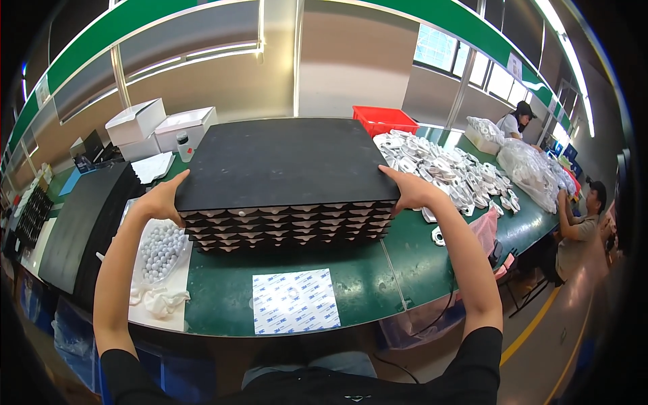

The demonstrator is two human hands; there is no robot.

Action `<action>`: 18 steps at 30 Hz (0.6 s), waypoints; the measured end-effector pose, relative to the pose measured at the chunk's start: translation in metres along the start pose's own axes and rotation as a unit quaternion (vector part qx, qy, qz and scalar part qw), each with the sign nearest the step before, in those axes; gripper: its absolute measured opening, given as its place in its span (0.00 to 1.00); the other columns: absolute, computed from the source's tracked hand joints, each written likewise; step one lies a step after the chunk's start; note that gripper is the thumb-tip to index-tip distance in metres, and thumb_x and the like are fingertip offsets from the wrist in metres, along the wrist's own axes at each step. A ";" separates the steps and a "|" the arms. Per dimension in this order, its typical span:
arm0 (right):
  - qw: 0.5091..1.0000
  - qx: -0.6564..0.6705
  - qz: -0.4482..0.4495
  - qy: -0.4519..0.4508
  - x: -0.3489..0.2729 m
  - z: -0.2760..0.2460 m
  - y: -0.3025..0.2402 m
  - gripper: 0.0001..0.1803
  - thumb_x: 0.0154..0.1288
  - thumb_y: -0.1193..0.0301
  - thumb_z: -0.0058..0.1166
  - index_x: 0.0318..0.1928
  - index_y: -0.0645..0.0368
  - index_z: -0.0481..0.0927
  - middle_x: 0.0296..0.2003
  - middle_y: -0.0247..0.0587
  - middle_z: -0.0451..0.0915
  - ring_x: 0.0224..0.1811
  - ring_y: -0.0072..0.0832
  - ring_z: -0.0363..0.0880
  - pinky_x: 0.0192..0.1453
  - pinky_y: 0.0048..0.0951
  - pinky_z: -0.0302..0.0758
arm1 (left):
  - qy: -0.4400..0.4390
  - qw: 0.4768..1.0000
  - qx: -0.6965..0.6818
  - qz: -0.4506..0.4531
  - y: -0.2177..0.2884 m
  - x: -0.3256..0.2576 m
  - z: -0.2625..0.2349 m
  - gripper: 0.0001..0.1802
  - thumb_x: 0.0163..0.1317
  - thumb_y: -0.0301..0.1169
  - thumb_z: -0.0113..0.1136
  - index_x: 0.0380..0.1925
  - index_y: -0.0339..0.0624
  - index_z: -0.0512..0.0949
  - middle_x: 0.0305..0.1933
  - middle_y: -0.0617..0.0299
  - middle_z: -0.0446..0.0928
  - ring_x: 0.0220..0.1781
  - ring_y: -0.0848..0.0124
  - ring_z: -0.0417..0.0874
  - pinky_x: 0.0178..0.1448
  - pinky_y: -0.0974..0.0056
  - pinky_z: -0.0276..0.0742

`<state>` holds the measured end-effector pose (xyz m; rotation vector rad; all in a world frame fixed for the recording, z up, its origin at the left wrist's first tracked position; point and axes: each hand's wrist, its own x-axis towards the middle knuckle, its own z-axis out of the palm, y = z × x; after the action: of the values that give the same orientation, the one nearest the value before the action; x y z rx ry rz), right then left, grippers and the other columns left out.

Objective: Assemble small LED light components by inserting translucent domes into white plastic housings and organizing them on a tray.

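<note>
A stack of black trays (290, 226) with a flat black sheet (283, 162) on top sits in front of me on the green bench. My left hand (164, 198) grips the stack's left edge, thumb at the top and fingers lower down the side. On the opposite edge my right hand (410, 187) has the same kind of grip, its thumb on the top sheet's corner; its other fingers are partly hidden. Pale pieces show in the gaps between the layers. Nearer me lies a white sheet with blue print (295, 302).
White balls (162, 251) in a bag lie left, beside another black stack (91, 226). White plastic parts (445, 169) are heaped right, near a red bin (385, 120). White boxes (185, 128) and a small bottle (183, 146) stand behind. Two people (579, 233) (516, 123) work at right.
</note>
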<state>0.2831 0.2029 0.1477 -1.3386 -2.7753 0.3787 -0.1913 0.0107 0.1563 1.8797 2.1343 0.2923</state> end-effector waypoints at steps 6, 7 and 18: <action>1.000 0.009 -0.002 -0.004 -0.002 -0.001 -0.005 0.59 0.31 0.73 0.69 0.66 0.57 0.47 0.52 0.56 0.69 0.53 0.45 0.69 0.58 0.33 0.65 | 0.005 1.000 -0.006 0.005 -0.004 -0.002 0.001 0.67 0.19 0.28 0.76 0.65 0.40 0.47 0.61 0.46 0.62 0.63 0.60 0.63 0.67 0.66 0.55; 1.000 0.014 0.003 -0.008 -0.004 -0.002 -0.003 0.59 0.31 0.73 0.69 0.66 0.57 0.47 0.53 0.56 0.69 0.53 0.45 0.69 0.59 0.33 0.65 | 0.003 1.000 -0.007 0.007 -0.005 -0.001 0.002 0.67 0.19 0.28 0.76 0.65 0.40 0.47 0.61 0.46 0.62 0.63 0.60 0.63 0.67 0.66 0.55; 0.978 -0.075 0.194 -0.020 -0.052 0.022 0.126 0.51 0.38 0.74 0.66 0.65 0.54 0.52 0.53 0.55 0.69 0.56 0.42 0.68 0.57 0.34 0.68 | 0.023 0.933 -0.352 -0.066 -0.060 -0.059 -0.010 0.59 0.38 0.23 0.69 0.67 0.50 0.39 0.59 0.38 0.61 0.51 0.55 0.73 0.53 0.58 0.71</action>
<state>0.4094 0.2337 0.1010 -1.9340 -2.6060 0.2101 -0.2443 -0.0555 0.1501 1.3122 1.8150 0.9330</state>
